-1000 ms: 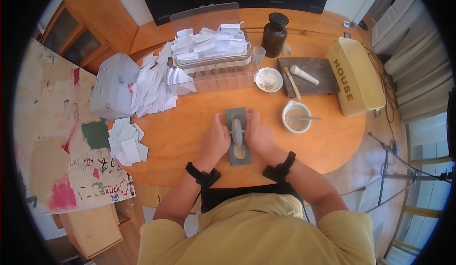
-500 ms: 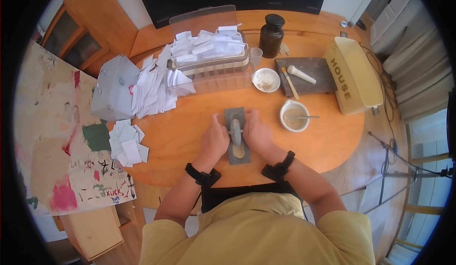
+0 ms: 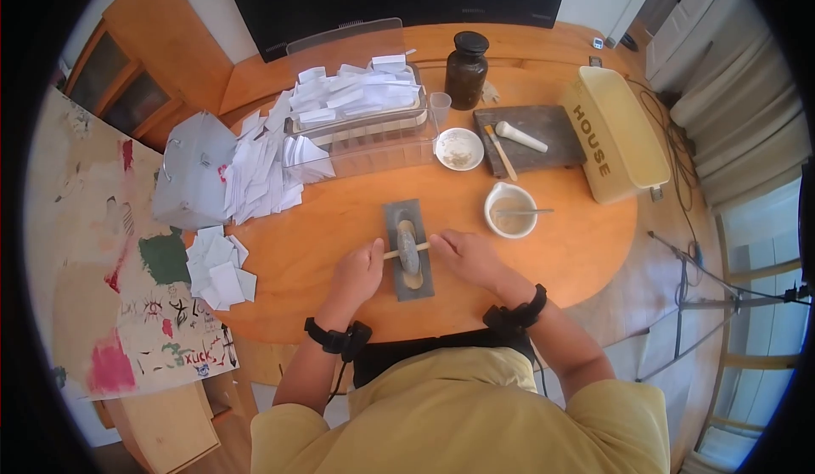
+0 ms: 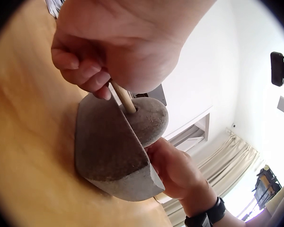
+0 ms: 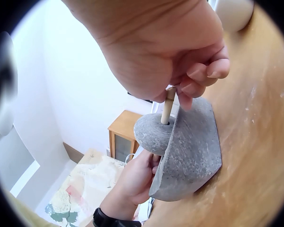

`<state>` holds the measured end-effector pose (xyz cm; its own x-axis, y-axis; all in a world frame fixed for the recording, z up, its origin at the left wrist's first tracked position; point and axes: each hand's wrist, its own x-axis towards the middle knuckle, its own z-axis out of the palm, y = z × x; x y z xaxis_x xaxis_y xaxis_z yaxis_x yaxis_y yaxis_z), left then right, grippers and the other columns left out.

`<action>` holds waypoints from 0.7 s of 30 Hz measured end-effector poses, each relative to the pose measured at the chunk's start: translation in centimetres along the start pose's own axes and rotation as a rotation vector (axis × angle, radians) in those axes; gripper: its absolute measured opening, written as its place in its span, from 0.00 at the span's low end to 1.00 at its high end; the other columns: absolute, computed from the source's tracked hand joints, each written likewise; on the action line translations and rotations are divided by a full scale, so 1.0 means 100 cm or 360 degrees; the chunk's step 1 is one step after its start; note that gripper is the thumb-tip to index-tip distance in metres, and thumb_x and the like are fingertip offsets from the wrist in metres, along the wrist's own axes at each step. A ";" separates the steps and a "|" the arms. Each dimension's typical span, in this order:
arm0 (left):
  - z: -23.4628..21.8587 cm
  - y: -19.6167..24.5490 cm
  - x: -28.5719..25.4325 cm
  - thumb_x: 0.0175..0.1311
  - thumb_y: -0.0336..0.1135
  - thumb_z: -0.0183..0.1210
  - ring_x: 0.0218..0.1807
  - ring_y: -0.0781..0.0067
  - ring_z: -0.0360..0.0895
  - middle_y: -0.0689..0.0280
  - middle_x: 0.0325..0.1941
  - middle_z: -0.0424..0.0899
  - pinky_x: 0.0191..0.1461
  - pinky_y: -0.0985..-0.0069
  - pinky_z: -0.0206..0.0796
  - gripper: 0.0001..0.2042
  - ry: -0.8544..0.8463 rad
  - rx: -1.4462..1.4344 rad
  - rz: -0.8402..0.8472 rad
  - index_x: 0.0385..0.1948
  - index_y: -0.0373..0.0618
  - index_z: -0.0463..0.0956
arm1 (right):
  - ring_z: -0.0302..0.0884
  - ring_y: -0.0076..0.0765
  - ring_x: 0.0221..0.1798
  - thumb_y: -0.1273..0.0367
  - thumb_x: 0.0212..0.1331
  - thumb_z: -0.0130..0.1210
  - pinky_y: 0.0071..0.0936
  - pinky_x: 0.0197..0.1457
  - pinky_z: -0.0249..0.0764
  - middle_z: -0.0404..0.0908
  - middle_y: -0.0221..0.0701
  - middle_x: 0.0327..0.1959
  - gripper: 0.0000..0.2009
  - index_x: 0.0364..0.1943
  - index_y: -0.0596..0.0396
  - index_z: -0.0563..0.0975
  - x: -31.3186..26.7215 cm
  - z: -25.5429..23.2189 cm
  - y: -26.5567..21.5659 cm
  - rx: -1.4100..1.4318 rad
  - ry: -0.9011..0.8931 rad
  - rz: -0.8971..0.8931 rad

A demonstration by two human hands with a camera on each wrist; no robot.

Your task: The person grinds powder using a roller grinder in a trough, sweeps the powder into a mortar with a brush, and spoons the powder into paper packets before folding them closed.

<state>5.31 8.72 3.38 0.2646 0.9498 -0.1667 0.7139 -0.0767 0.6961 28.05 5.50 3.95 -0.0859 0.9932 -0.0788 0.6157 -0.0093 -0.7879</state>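
Observation:
A grey stone grinding trough [image 3: 396,217] stands on the table, lengthwise in front of the body. Its stone grinding wheel [image 3: 409,253] sits upright in the slot, with a wooden axle handle [image 3: 391,255] passing through the middle. My left hand [image 3: 360,272] grips the left end of the handle with curled fingers. On the other side my right hand [image 3: 467,257] pinches the right end near its tip; in the right wrist view the bare wood [image 5: 167,108] shows between fingers and wheel. Pale powder lines the slot below the wheel.
Right of the trough stands a white mortar [image 3: 511,229] with a thin stick across it. Behind are a small white dish [image 3: 459,161], a dark board [image 3: 552,159] with a brush and pestle, a brown jar [image 3: 466,83], a yellow bin [image 3: 607,177] and piled paper slips [image 3: 263,168].
Both hands have slid outward along the handle, away from the wheel, so wood now shows on both sides. The wheel sits slightly nearer the body. The head view has shifted a little.

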 end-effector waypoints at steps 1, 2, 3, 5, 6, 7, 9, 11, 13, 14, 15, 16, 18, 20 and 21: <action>0.001 -0.001 0.001 0.73 0.48 0.39 0.31 0.42 0.74 0.46 0.24 0.75 0.36 0.56 0.64 0.24 -0.0005 -0.0045 -0.0003 0.24 0.37 0.72 | 0.74 0.54 0.25 0.52 0.67 0.45 0.44 0.30 0.69 0.77 0.44 0.21 0.22 0.26 0.55 0.77 0.002 0.003 0.002 0.0064 0.0014 -0.0009; 0.001 -0.003 0.003 0.73 0.48 0.40 0.30 0.43 0.73 0.46 0.23 0.74 0.35 0.57 0.63 0.24 -0.0052 -0.0095 -0.0044 0.23 0.37 0.71 | 0.72 0.49 0.23 0.53 0.67 0.46 0.42 0.29 0.68 0.76 0.42 0.20 0.21 0.26 0.56 0.76 0.003 0.004 0.003 0.0163 -0.0029 0.0063; 0.002 -0.005 0.005 0.73 0.49 0.40 0.28 0.44 0.72 0.47 0.22 0.73 0.34 0.58 0.63 0.24 -0.0102 -0.0146 -0.0085 0.23 0.37 0.71 | 0.70 0.44 0.21 0.53 0.67 0.47 0.39 0.28 0.67 0.74 0.40 0.18 0.21 0.26 0.56 0.76 0.004 0.004 0.003 0.0262 -0.0071 0.0138; 0.003 -0.005 0.006 0.73 0.49 0.41 0.25 0.47 0.70 0.49 0.19 0.70 0.33 0.60 0.61 0.24 -0.0137 -0.0217 -0.0108 0.22 0.36 0.70 | 0.65 0.34 0.20 0.54 0.67 0.48 0.34 0.26 0.64 0.71 0.34 0.16 0.21 0.24 0.57 0.75 0.005 0.005 0.003 0.0432 -0.0127 0.0250; 0.003 -0.003 0.007 0.73 0.49 0.42 0.24 0.50 0.69 0.50 0.18 0.69 0.32 0.62 0.61 0.24 -0.0120 -0.0238 -0.0091 0.22 0.37 0.69 | 0.62 0.29 0.20 0.55 0.67 0.49 0.31 0.25 0.62 0.68 0.31 0.15 0.21 0.24 0.57 0.74 0.005 0.005 0.003 0.0502 -0.0141 0.0285; 0.002 -0.002 0.007 0.72 0.49 0.42 0.22 0.53 0.68 0.52 0.17 0.67 0.31 0.63 0.60 0.24 -0.0102 -0.0260 -0.0075 0.21 0.37 0.69 | 0.58 0.23 0.20 0.55 0.67 0.50 0.28 0.24 0.60 0.66 0.27 0.15 0.21 0.23 0.57 0.73 0.006 0.005 0.002 0.0572 -0.0157 0.0320; 0.005 -0.007 0.012 0.72 0.49 0.43 0.21 0.58 0.66 0.54 0.16 0.66 0.30 0.65 0.60 0.24 -0.0063 -0.0368 -0.0064 0.21 0.37 0.68 | 0.56 0.18 0.22 0.56 0.67 0.50 0.25 0.24 0.58 0.64 0.22 0.16 0.21 0.21 0.57 0.72 0.009 0.005 -0.002 0.0787 -0.0113 0.0301; 0.003 -0.006 0.016 0.72 0.49 0.43 0.20 0.63 0.64 0.56 0.15 0.64 0.30 0.66 0.59 0.24 -0.0038 -0.0425 -0.0062 0.21 0.37 0.68 | 0.55 0.15 0.23 0.56 0.67 0.51 0.22 0.24 0.57 0.63 0.19 0.17 0.21 0.20 0.56 0.71 0.012 0.002 -0.007 0.0898 -0.0085 0.0288; -0.003 -0.001 0.023 0.72 0.49 0.43 0.20 0.66 0.63 0.58 0.15 0.64 0.29 0.67 0.59 0.24 -0.0026 -0.0427 -0.0063 0.21 0.37 0.68 | 0.54 0.14 0.23 0.56 0.67 0.51 0.21 0.24 0.55 0.63 0.17 0.18 0.20 0.20 0.55 0.71 0.019 -0.004 -0.012 0.0905 -0.0068 0.0277; -0.005 0.001 0.026 0.72 0.49 0.43 0.20 0.66 0.63 0.58 0.15 0.64 0.29 0.67 0.59 0.24 -0.0009 -0.0425 -0.0064 0.21 0.37 0.68 | 0.54 0.14 0.23 0.56 0.67 0.51 0.21 0.24 0.55 0.63 0.17 0.18 0.20 0.21 0.55 0.71 0.022 -0.005 -0.014 0.0887 -0.0059 0.0295; -0.006 0.003 0.028 0.72 0.49 0.43 0.20 0.66 0.64 0.58 0.15 0.64 0.29 0.67 0.59 0.24 0.0007 -0.0421 -0.0065 0.21 0.37 0.68 | 0.54 0.14 0.23 0.57 0.67 0.51 0.21 0.24 0.55 0.63 0.17 0.18 0.20 0.21 0.55 0.71 0.024 -0.006 -0.015 0.0870 -0.0050 0.0313; -0.007 0.005 0.030 0.72 0.49 0.42 0.20 0.66 0.64 0.58 0.15 0.65 0.29 0.67 0.60 0.24 0.0023 -0.0418 -0.0066 0.20 0.36 0.68 | 0.54 0.15 0.23 0.57 0.67 0.51 0.21 0.24 0.55 0.63 0.17 0.18 0.19 0.21 0.55 0.71 0.026 -0.006 -0.015 0.0853 -0.0041 0.0333; -0.009 0.007 0.034 0.72 0.49 0.42 0.20 0.67 0.66 0.59 0.15 0.66 0.29 0.67 0.60 0.24 0.0050 -0.0419 -0.0053 0.21 0.37 0.69 | 0.54 0.15 0.23 0.57 0.67 0.51 0.21 0.24 0.55 0.64 0.17 0.18 0.19 0.21 0.55 0.71 0.029 -0.008 -0.019 0.0872 -0.0032 0.0377; -0.008 0.008 0.035 0.72 0.49 0.42 0.20 0.67 0.66 0.59 0.15 0.67 0.29 0.68 0.60 0.24 0.0067 -0.0434 -0.0051 0.21 0.37 0.69 | 0.54 0.15 0.23 0.58 0.67 0.51 0.20 0.24 0.55 0.64 0.18 0.18 0.19 0.21 0.55 0.71 0.030 -0.008 -0.019 0.0901 -0.0018 0.0386; -0.007 0.008 0.036 0.72 0.49 0.42 0.20 0.68 0.67 0.60 0.15 0.67 0.30 0.68 0.61 0.24 0.0072 -0.0448 -0.0055 0.22 0.37 0.70 | 0.54 0.15 0.23 0.58 0.67 0.51 0.20 0.24 0.55 0.64 0.18 0.18 0.19 0.21 0.55 0.71 0.031 -0.006 -0.017 0.0921 -0.0008 0.0372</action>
<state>6.38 12.25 3.80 0.2095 0.9634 -0.1670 0.5121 0.0374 0.8581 27.21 8.68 5.40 -0.0050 0.9567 -0.2909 0.0949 -0.2892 -0.9526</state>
